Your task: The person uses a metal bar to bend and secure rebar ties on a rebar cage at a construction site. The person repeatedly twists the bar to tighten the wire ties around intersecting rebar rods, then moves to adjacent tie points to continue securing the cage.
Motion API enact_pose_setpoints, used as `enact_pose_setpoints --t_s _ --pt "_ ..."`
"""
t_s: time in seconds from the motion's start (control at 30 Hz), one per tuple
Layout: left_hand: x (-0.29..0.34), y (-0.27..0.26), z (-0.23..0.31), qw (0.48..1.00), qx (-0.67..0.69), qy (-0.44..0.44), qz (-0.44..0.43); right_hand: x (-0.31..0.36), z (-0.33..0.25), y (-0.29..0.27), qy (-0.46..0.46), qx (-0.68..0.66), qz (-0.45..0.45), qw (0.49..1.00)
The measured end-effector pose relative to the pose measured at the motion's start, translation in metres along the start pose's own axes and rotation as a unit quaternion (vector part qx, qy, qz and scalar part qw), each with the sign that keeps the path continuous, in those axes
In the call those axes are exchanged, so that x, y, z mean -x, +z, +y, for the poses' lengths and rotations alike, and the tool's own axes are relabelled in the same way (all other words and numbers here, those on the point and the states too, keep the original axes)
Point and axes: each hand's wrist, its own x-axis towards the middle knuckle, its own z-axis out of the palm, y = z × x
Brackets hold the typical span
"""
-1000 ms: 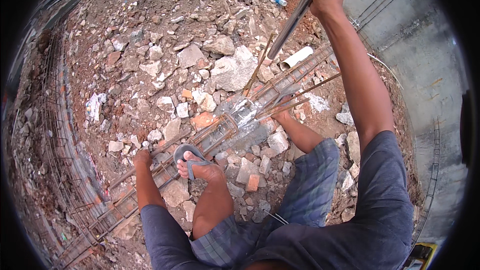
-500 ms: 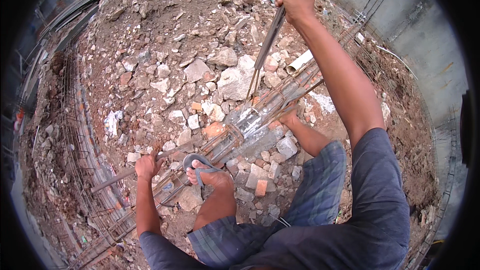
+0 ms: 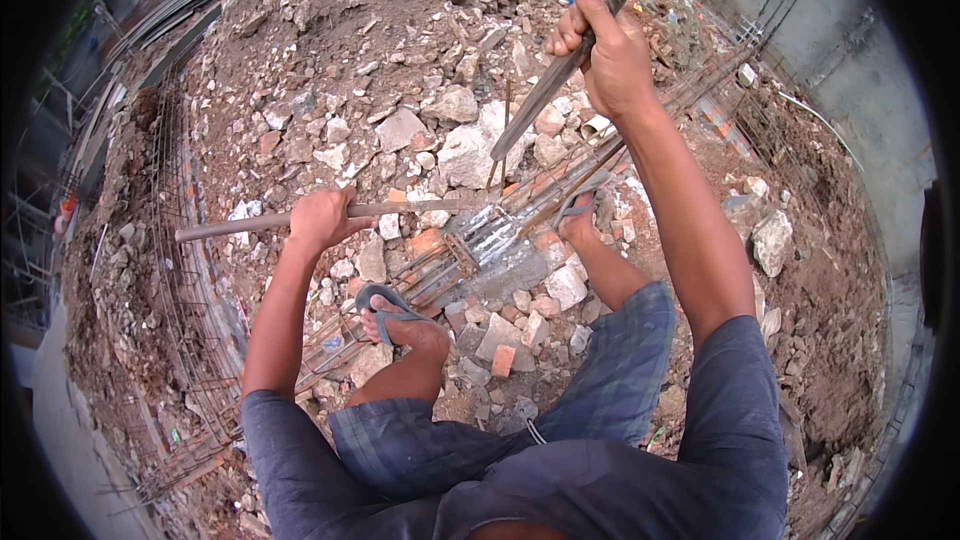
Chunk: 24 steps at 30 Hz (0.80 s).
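My left hand (image 3: 322,220) is closed from above around a long brownish metal bar (image 3: 225,228). The bar lies nearly level, its far end close to upright rebar ends (image 3: 506,125); whether it touches them I cannot tell. Raised on the right, my right hand (image 3: 612,50) grips a dark steel bar (image 3: 545,100) with a ribbed upper end. This bar slants down to the left, its lower tip beside the upright rods. Below both bars runs a rebar cage (image 3: 440,270), with grey concrete (image 3: 505,270) around its middle.
My sandalled feet stand on either side, the left foot (image 3: 385,320) by the cage. Broken stones and bricks (image 3: 465,155) cover the sloping soil. A white pipe piece (image 3: 597,127) lies near my right forearm. Another rebar cage (image 3: 170,220) runs at left; a grey wall (image 3: 860,90) rises at right.
My left hand has moved up and forward, swinging its bar to nearly level. The right hand's bar has lifted off the upright rods, and its lower tip now hangs apart from the cage.
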Motion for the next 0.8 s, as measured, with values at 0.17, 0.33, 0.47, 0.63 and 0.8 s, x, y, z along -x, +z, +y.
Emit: enact_pose_setpoints --t_s 0.17,0.33,0.47,0.63,0.8 --pt "-0.039 -0.013 0.022 0.999 -0.035 0.01 -0.004 0.028 -0.009 0.0 -0.045 0.045 0.013 0.998" --pt "-0.069 -0.015 0.019 0.997 -0.065 0.02 -0.033 0.053 -0.011 0.012 -0.06 0.021 0.013 0.998" --pt "-0.111 -0.002 0.008 0.996 -0.071 0.034 -0.03 0.054 -0.016 -0.004 -0.067 -0.003 -0.007 0.998" --pt "-0.174 0.029 -0.008 0.996 -0.053 0.071 -0.02 0.045 -0.015 -0.005 -0.032 0.005 -0.007 0.999" --pt "-0.219 0.016 0.033 0.994 -0.019 0.031 -0.107 0.064 -0.011 -0.022 -0.074 -0.013 -0.027 0.997"
